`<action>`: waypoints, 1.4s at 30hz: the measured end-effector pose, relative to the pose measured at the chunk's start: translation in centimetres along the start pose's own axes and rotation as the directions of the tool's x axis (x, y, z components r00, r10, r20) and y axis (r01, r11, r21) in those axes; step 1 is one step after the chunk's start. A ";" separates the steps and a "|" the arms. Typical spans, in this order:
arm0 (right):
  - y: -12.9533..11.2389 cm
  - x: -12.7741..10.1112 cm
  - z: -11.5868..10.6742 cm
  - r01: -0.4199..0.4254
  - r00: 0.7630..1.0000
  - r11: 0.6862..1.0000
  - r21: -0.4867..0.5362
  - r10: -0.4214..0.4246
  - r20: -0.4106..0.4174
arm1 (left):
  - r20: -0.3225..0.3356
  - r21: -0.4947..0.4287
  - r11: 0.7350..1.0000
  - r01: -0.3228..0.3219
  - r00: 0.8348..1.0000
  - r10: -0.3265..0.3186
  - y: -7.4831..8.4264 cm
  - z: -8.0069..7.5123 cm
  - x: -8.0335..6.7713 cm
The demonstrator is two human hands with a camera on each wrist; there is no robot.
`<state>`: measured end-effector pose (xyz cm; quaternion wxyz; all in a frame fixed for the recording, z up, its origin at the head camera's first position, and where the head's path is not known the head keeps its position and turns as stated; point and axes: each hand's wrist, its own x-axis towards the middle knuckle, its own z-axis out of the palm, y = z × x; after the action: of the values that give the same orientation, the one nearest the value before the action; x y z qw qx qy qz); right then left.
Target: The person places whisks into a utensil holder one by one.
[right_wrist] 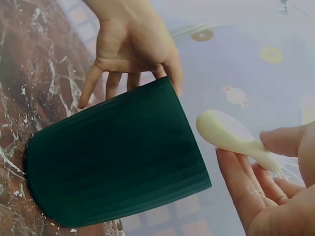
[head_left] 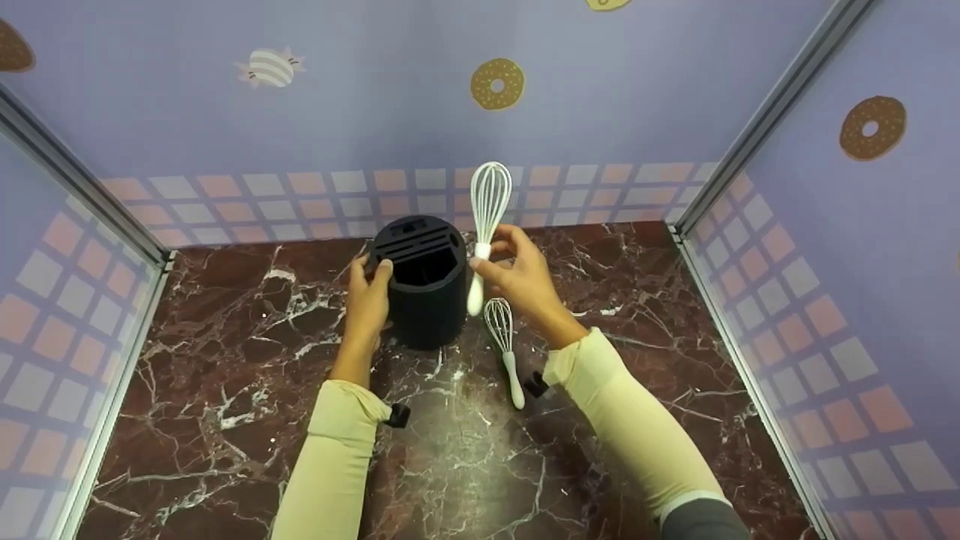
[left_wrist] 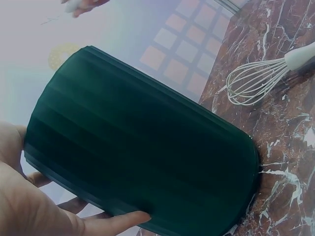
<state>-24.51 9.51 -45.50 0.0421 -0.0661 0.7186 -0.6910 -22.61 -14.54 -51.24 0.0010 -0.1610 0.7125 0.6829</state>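
A dark cylindrical utensil holder (head_left: 426, 319) with slots and a large opening in its top stands upright on the table. My left hand (head_left: 367, 304) grips its left side, thumb at the rim and fingers spread along the wall, as the right wrist view also shows. Just right of the rim, my right hand (head_left: 529, 279) pinches a white whisk (head_left: 475, 294) between thumb and fingers near the top of its handle. The wires point up and the handle end hangs down close to the holder. A second, smaller whisk (head_left: 513, 379) lies on the table below my right hand.
The table (head_left: 247, 442) has a reddish-brown marbled surface. A purple wall (head_left: 375, 97) with donut and checker prints rises right behind the holder. Side panels with metal edges (head_left: 750, 375) bound the table left and right.
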 end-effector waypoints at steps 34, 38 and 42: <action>0.5 3.0 7.9 0.274 0.959 0.928 -0.252 -0.282 0.005 | -0.011 0.000 0.995 -0.098 0.995 0.098 -0.2 0.2 0.5; 1.4 2.8 8.1 0.282 0.957 0.920 -0.273 -0.288 0.018 | -0.002 -0.018 0.995 -0.095 0.995 0.095 -0.2 0.1 0.5; 1.5 2.6 8.1 0.302 0.951 0.907 -0.294 -0.306 0.035 | -0.001 -0.019 0.996 -0.092 0.996 0.092 -0.2 0.1 0.6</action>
<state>-25.91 1.14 -47.30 -0.0808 -0.1784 0.7950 -0.5741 -23.11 -14.58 -51.59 -0.0322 -0.1282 0.7127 0.6889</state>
